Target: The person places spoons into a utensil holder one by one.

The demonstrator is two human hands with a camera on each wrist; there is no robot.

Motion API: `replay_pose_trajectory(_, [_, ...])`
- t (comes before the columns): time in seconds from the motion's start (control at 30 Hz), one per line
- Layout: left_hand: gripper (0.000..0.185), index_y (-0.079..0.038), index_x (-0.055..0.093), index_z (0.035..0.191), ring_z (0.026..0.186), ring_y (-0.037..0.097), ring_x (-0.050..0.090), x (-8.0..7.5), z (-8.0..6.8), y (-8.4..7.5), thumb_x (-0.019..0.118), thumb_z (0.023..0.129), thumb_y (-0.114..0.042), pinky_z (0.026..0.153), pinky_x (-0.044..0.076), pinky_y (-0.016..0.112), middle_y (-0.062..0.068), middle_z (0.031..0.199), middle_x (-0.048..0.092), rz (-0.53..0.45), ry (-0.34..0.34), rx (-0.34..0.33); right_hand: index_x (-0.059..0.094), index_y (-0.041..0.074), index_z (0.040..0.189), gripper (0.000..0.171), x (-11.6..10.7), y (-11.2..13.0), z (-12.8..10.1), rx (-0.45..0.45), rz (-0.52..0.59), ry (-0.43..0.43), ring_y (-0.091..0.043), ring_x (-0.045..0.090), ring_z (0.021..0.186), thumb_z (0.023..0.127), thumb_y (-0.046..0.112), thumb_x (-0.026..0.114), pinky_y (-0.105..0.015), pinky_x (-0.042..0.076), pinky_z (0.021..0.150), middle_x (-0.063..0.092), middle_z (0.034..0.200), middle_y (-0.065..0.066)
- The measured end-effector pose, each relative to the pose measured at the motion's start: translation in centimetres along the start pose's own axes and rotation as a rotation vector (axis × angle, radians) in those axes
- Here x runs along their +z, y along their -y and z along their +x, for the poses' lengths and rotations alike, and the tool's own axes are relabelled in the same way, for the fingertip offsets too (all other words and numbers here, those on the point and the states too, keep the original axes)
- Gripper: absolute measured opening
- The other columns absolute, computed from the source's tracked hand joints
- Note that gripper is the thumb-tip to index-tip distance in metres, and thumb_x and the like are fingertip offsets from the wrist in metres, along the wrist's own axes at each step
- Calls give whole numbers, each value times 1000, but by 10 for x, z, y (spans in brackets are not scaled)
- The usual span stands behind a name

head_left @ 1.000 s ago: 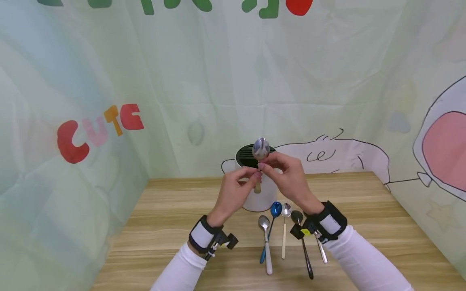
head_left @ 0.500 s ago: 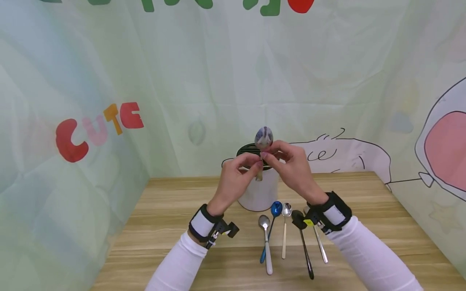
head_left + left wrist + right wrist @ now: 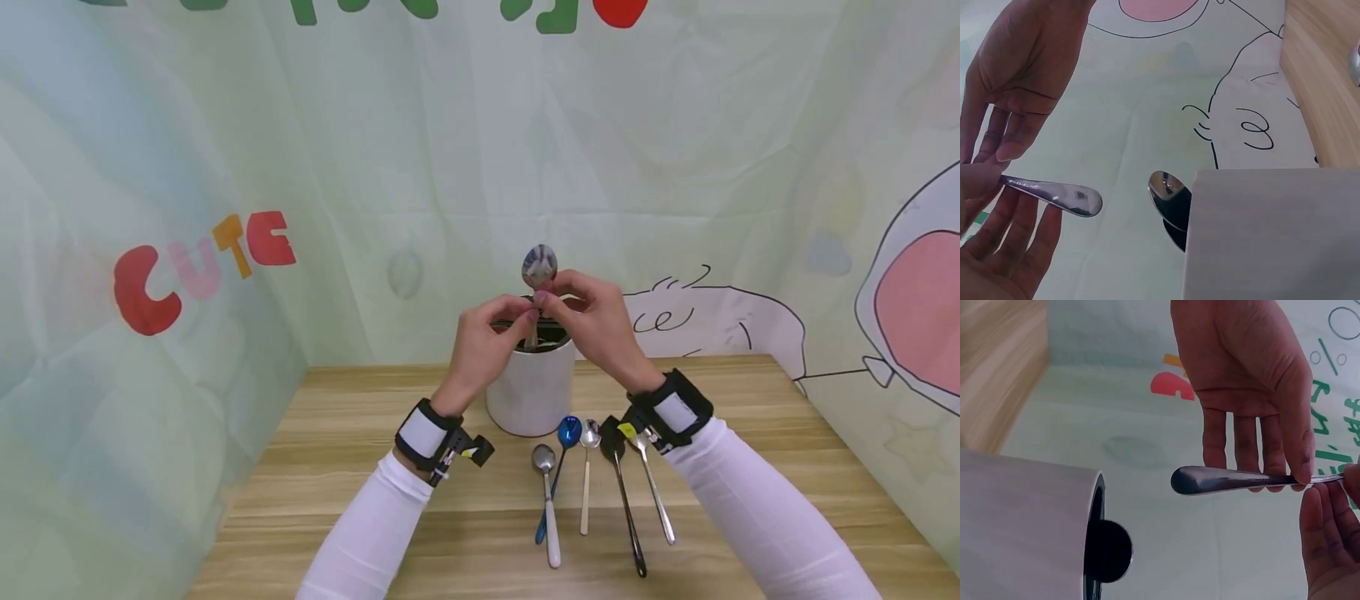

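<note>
Upright above the white canister, a silver spoon is pinched by both hands, bowl up. My left hand holds its handle from the left between thumb and index finger. My right hand pinches higher, right below the bowl. In the left wrist view the broad handle end points down past the fingers, apart from the canister wall. A dark shiny rounded end sticks out of the canister's mouth in the right wrist view.
On the wooden table in front of the canister lie several spoons: a white-handled one, a blue one, a cream-handled one, a black one and a silver one. Printed cloth hangs behind.
Both hands have moved upward with the spoon, bringing the handle end from in front of the canister to its mouth. The spoons on the table lie as before.
</note>
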State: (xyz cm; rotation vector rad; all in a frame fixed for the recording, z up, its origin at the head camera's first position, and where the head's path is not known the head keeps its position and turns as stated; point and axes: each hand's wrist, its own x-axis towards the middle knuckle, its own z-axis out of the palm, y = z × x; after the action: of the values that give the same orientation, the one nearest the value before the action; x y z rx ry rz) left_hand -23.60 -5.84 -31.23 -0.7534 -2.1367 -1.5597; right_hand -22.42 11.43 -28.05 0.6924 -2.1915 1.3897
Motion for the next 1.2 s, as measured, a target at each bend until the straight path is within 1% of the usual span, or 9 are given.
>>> replay_pose_trajectory(0.13, [17,-9,71,105,88,18,69,1,5,8,68,93,-20,73,57,29,8,100,74,19,-29,-13,69,4,102,16,3,-10,9,13,11,19,-25,67,109,95,18,64,-42,56,92,70,101,-12])
replay_pose_trajectory(0.23, [16,-9,71,105,89,18,69,6,8,15,68,93,-19,74,57,29,7,100,74,18,-46,-15,69,5,102,16,2,-19,13,24,10,28,-24,67,109,95,19,64,-44,56,92,70,103,-12])
replay_pose_trajectory(0.43, [17,-9,71,106,92,18,69,19,17,25,67,94,-20,79,58,31,7,102,74,17,-24,-2,70,5,99,17,-2,-32,14,62,-22,0,-23,69,104,95,20,65,-43,57,90,72,102,-12])
replay_pose_trajectory(0.53, [16,-9,71,104,91,19,69,22,21,29,68,93,-19,80,58,34,8,100,74,23,-32,2,70,5,100,17,-2,-35,15,67,-42,-2,-24,69,103,95,21,65,-42,57,89,72,103,-12])
replay_pose_trajectory(0.63, [15,-9,71,103,91,19,70,24,23,34,68,93,-19,80,58,35,8,99,75,32,-38,-1,70,6,101,18,-1,-39,17,65,-62,4,-25,69,103,96,22,64,-44,57,89,72,102,-12])
replay_pose_trajectory(0.73, [14,-9,71,103,90,19,70,25,24,40,68,93,-18,79,58,32,8,99,75,43,-31,-7,69,6,102,18,1,-43,18,73,-72,13,-26,68,105,96,22,64,-45,57,90,72,102,-12])
replay_pose_trajectory(0.87, [15,-9,71,104,87,19,70,25,22,46,68,93,-18,76,58,27,9,98,75,46,-20,-33,69,7,103,17,3,-49,17,91,-64,35,-26,67,106,95,22,66,-45,56,90,71,101,-12])
replay_pose_trajectory(1.1, [14,-8,71,103,90,20,71,24,21,55,69,92,-16,75,59,29,10,99,75,58,-10,-70,70,7,103,16,8,-58,17,92,-84,61,-26,67,106,94,19,67,-45,56,92,72,102,-12])
replay_pose_trajectory(1.2, [13,-8,70,103,89,20,70,25,20,59,69,91,-13,76,58,31,9,98,75,75,-12,-76,70,6,100,13,11,-62,16,99,-103,73,-26,69,100,93,17,67,-45,57,90,73,100,-12])
